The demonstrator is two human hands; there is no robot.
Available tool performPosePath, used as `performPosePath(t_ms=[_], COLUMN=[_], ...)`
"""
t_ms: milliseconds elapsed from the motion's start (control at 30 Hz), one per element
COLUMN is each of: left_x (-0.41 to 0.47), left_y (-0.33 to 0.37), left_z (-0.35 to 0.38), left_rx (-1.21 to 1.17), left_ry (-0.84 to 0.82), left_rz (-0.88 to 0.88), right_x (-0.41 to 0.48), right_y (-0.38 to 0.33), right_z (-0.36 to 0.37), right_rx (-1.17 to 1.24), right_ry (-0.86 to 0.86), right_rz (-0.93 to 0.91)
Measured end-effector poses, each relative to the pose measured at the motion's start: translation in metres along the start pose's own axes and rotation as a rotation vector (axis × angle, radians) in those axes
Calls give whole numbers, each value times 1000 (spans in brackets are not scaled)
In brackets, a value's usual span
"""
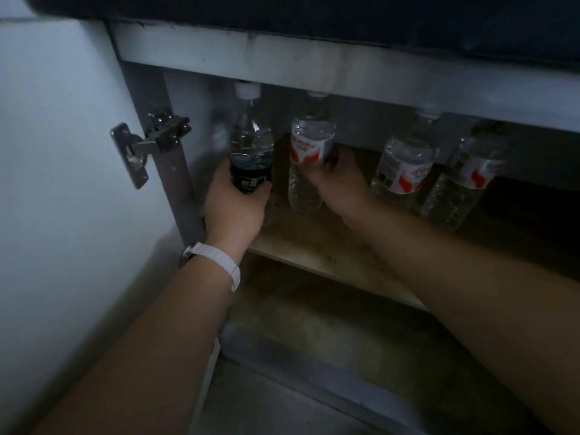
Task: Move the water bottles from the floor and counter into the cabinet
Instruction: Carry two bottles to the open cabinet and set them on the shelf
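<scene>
Head view:
- Left hand (233,208) (white wristband (219,262) on wrist): fingers wrapped round lower part of black-labelled water bottle (251,142). Bottle upright at left end of cabinet shelf (314,249), 11 o'clock from frame centre.
- Right hand (339,186): fingers curled round red-labelled water bottle (309,158), at 3 o'clock of first, just beside.
- Third bottle (405,164) and fourth bottle (464,180): on shelf toward 2 o'clock, untouched.
- Door hinge (147,149): at 9 o'clock.
</scene>
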State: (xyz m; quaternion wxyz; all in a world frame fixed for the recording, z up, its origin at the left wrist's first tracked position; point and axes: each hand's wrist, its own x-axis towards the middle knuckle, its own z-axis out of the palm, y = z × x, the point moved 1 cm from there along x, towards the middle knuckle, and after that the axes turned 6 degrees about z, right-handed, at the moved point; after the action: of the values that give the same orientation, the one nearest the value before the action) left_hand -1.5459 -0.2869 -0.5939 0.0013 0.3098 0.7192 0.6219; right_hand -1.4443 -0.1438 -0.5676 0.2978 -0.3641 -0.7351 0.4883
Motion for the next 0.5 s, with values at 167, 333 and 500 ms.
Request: performPosePath(t_ms=[167,333,500], left_x=[-51,-88,-111], left_y=[-7,-11,-3], left_z=[-17,-27,-30], left_rx=[66,363,593], left_ry=[-111,-305,-433], left_rz=[22,194,379], right_x=[-47,-90,-130], right_y=[4,21,53], right_z=[-26,-43,-64], right_rx=[-19,-51,-453], right_ry=[-41,-211,-244], right_rz=[2,46,-148])
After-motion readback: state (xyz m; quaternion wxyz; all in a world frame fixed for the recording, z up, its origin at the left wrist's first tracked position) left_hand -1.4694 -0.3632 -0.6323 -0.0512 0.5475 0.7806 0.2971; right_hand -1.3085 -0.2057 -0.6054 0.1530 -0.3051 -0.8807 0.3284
